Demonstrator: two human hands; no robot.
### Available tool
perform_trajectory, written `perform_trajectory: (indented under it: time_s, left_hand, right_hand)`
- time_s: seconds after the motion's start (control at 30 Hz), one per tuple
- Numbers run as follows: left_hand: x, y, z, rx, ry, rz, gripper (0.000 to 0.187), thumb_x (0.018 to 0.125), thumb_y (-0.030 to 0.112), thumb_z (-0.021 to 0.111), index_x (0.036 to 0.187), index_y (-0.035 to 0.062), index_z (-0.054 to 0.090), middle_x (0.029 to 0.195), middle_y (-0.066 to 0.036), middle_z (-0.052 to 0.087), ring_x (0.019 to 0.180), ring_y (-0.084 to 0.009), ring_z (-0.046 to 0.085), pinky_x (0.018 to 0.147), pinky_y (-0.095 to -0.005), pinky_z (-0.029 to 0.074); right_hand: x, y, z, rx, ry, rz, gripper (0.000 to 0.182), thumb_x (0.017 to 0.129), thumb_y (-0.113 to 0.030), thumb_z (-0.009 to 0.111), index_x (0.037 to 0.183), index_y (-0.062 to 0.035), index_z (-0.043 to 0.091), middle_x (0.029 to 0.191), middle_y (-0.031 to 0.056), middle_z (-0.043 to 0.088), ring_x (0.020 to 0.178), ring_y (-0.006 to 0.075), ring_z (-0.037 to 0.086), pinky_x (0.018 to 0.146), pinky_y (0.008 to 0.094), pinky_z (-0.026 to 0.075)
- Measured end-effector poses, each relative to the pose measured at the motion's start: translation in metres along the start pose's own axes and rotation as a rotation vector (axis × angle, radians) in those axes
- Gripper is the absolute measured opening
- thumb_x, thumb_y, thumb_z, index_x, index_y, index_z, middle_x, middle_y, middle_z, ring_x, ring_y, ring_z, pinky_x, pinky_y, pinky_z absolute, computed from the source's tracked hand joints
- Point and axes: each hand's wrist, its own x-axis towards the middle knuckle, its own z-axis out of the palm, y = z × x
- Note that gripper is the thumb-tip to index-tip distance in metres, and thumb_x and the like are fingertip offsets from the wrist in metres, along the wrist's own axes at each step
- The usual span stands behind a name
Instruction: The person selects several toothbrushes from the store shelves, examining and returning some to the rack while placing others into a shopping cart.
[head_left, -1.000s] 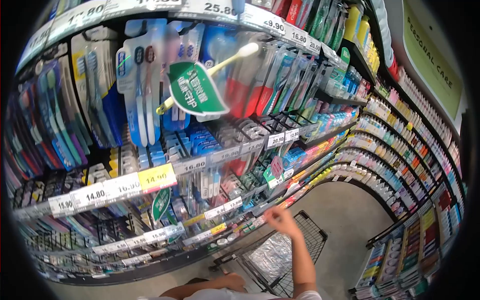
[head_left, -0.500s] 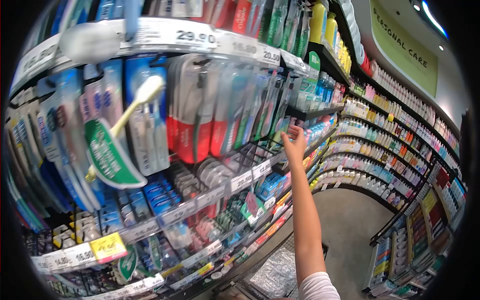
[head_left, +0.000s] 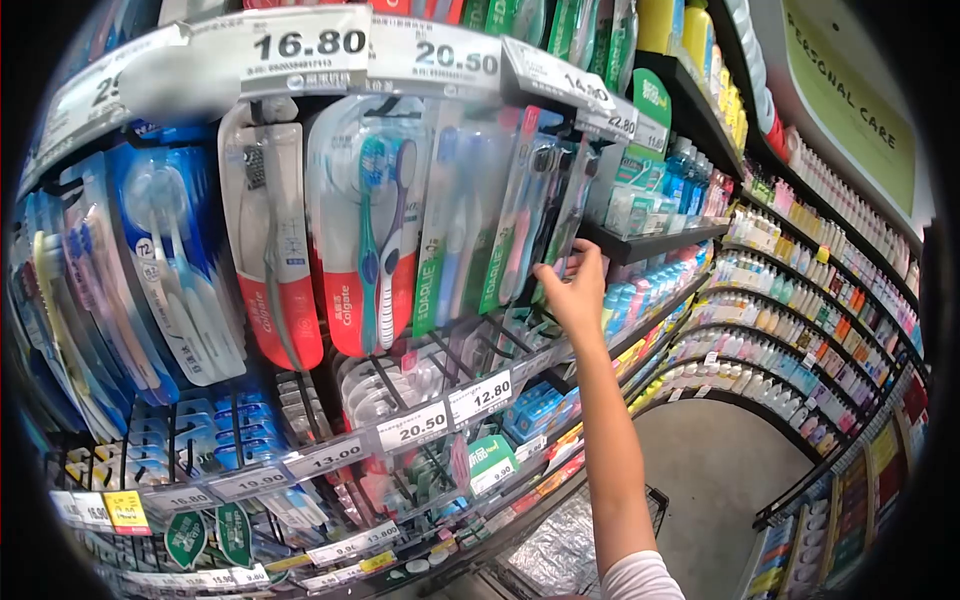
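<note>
My right hand (head_left: 572,288) is at the right end of a hanging row of packaged toothbrushes. Its thumb and fingers close around the lower edge of the last toothbrush pack (head_left: 574,205), a narrow clear pack that still hangs in the row. Part of the pack is hidden behind the fingers. To its left hang dark-bristled toothbrush packs (head_left: 535,190) and green-labelled Darlie packs (head_left: 440,230). Further left are red-and-clear Colgate packs (head_left: 362,290) and a blue twin pack (head_left: 180,260). My left hand is out of view.
A black side shelf (head_left: 660,243) with mouthwash bottles juts out just right of my hand. Below runs a price rail (head_left: 420,428) above lower racks. A cart (head_left: 560,540) with a silvery lining stands beneath my arm. Curved bottle shelves (head_left: 760,330) line the far right.
The view has shifted right and closer to the toothbrushes. My right hand, earlier raised with fingers apart near the row's end, now closes on the last toothbrush pack.
</note>
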Motion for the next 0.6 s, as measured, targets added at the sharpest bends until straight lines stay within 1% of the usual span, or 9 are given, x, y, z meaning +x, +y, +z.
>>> perform_trajectory:
  time_s: [0.07,0.1,0.2,0.23,0.33,0.37,0.47,0.5,0.6]
  left_hand:
    - [0.004,0.001,0.0,-0.007,0.0,0.005,0.05,0.074,0.051,0.056,0.101,0.0091,0.062,0.093,-0.016,0.062,0.091,-0.0327,0.058,0.074,-0.0429,0.045]
    - [0.003,0.003,0.0,-0.013,-0.001,0.004,0.05,0.074,0.051,0.056,0.101,0.0092,0.062,0.093,-0.016,0.062,0.091,-0.0327,0.058,0.075,-0.0429,0.045]
    - [0.004,-0.001,0.0,-0.01,-0.008,0.004,0.05,0.074,0.051,0.056,0.101,0.0094,0.062,0.093,-0.016,0.062,0.091,-0.0327,0.058,0.075,-0.0428,0.045]
    - [0.005,-0.001,0.002,-0.007,-0.011,0.008,0.05,0.074,0.051,0.056,0.101,0.0095,0.062,0.093,-0.016,0.062,0.091,-0.0327,0.058,0.075,-0.0428,0.045]
    - [0.004,-0.004,0.006,-0.005,-0.019,0.026,0.049,0.074,0.05,0.056,0.101,0.0097,0.062,0.093,-0.016,0.062,0.092,-0.0327,0.058,0.075,-0.0428,0.045]
    - [0.003,-0.004,0.007,-0.007,-0.022,0.031,0.049,0.074,0.05,0.056,0.101,0.0097,0.062,0.093,-0.016,0.062,0.092,-0.0327,0.058,0.075,-0.0428,0.045]
    - [0.0,-0.003,0.01,-0.009,-0.025,0.037,0.049,0.074,0.05,0.056,0.101,0.0099,0.062,0.093,-0.016,0.062,0.092,-0.0327,0.058,0.075,-0.0428,0.045]
    - [0.002,-0.003,0.011,-0.008,-0.027,0.043,0.049,0.074,0.05,0.056,0.101,0.01,0.062,0.093,-0.016,0.062,0.092,-0.0327,0.058,0.075,-0.0428,0.045]
    - [-0.003,-0.004,0.013,-0.004,-0.034,0.045,0.048,0.074,0.05,0.056,0.101,0.0102,0.062,0.093,-0.016,0.062,0.092,-0.0327,0.058,0.075,-0.0428,0.045]
  right_hand:
    - [-0.002,0.003,-0.005,0.117,-0.028,0.069,0.056,0.061,-0.023,0.071,0.104,0.0029,0.045,0.09,0.0131,0.049,0.079,0.0228,0.051,0.072,0.0337,0.043]
    - [-0.004,0.002,-0.008,0.074,0.02,0.033,0.053,0.062,-0.02,0.072,0.102,0.0013,0.045,0.091,0.0112,0.049,0.078,0.02,0.05,0.072,0.0324,0.043]
    - [-0.009,-0.001,-0.016,0.373,-0.019,0.155,0.05,0.065,-0.016,0.072,0.102,0.0,0.043,0.092,0.0093,0.049,0.079,0.0164,0.05,0.071,0.0303,0.043]
    - [-0.01,-0.004,-0.02,0.486,-0.065,0.229,0.051,0.068,-0.012,0.071,0.106,-0.0014,0.039,0.093,0.0078,0.049,0.08,0.0132,0.049,0.071,0.0276,0.043]
    - [-0.016,-0.008,-0.023,0.627,-0.03,0.201,0.054,0.071,-0.013,0.071,0.11,-0.0021,0.036,0.094,0.0074,0.048,0.082,0.0123,0.049,0.072,0.0255,0.043]
    - [-0.017,-0.005,-0.022,0.575,-0.027,0.169,0.058,0.071,-0.015,0.072,0.113,-0.0018,0.034,0.093,0.0071,0.048,0.082,0.0122,0.049,0.073,0.0245,0.042]
    - [-0.018,-0.004,-0.024,0.53,-0.044,0.187,0.06,0.071,-0.015,0.073,0.114,-0.001,0.034,0.093,0.0069,0.048,0.082,0.0122,0.049,0.073,0.0242,0.042]
    - [-0.018,-0.004,-0.023,0.546,-0.035,0.187,0.062,0.07,-0.014,0.073,0.117,0.0002,0.034,0.094,0.0069,0.049,0.084,0.0124,0.049,0.074,0.0239,0.041]
    - [-0.017,-0.014,-0.028,0.508,-0.068,0.243,0.063,0.071,-0.015,0.072,0.119,0.0012,0.035,0.096,0.0068,0.049,0.086,0.0125,0.05,0.076,0.0247,0.041]
